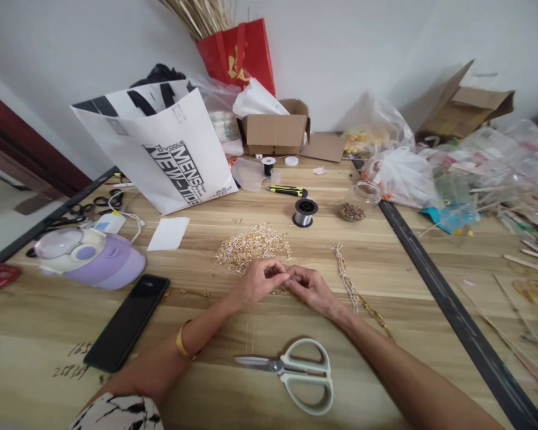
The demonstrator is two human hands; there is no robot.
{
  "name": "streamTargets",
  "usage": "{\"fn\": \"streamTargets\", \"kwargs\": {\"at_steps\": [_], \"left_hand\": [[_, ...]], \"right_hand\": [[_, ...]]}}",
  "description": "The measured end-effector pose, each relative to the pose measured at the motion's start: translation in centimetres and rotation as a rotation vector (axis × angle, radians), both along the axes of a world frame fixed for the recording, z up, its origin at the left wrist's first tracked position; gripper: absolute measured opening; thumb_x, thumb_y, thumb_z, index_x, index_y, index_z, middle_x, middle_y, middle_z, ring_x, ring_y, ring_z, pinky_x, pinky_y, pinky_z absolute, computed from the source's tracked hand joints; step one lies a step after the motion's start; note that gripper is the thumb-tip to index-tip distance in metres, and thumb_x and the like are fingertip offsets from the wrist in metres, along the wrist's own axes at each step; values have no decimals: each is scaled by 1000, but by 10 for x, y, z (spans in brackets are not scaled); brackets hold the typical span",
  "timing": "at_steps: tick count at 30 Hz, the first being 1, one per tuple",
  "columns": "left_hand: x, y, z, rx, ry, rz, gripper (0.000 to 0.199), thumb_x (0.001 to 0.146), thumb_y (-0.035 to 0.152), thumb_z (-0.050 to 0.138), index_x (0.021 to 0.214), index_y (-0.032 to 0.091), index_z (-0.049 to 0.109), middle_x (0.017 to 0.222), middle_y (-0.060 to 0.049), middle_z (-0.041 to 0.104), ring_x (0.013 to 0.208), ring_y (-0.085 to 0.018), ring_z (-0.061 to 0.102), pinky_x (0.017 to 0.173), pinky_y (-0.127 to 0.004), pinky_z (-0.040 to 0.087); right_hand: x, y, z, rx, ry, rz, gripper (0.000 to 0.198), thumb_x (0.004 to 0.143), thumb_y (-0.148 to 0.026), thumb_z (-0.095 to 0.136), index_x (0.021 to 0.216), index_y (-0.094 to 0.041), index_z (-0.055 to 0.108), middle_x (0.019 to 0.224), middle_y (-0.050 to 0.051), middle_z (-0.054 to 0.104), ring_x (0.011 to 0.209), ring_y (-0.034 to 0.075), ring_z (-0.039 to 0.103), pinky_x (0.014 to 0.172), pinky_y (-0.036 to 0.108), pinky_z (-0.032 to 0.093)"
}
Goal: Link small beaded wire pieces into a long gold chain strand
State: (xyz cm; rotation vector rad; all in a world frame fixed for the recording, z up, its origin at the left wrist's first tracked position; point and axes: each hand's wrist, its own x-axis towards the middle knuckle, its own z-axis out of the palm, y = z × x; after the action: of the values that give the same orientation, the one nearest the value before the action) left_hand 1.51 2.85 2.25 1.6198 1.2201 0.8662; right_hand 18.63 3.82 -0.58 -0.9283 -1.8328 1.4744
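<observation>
My left hand [257, 283] and my right hand [314, 291] meet over the table, each pinched closed, their fingertips touching or nearly so. What they grip is too small to make out. Faint thin strands hang under my left hand. Just beyond it lies a pile of small gold and clear pieces [251, 246]. A few gold bits [278, 292] show beneath my fingers. To the right of my right hand lie a pale and gold beaded strand [348, 280]. Nearer to me, scissors [275, 365] with pale green handles rest on the table, blades pointing left.
A black phone [128, 322] and a purple and white device [112, 263] lie left. Behind stand a white paper bag [161, 149], a wire spool [305, 213], a yellow-black cutter [287, 191] and a bead jar [361, 200]. Plastic bags [403, 176] crowd the right.
</observation>
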Motion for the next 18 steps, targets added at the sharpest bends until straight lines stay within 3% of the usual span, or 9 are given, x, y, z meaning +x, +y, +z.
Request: {"fn": "streamTargets", "kwargs": {"at_steps": [18], "left_hand": [[-5,5,-1,-33,-82,-13,25,78,35,59,67,12,60,61,0,59,58,-10,52,58,-21,41]], "right_hand": [[0,0,7,-37,86,-28,31,85,-44,51,76,-15,54,50,-7,36,43,6,29,43,21,21]]}}
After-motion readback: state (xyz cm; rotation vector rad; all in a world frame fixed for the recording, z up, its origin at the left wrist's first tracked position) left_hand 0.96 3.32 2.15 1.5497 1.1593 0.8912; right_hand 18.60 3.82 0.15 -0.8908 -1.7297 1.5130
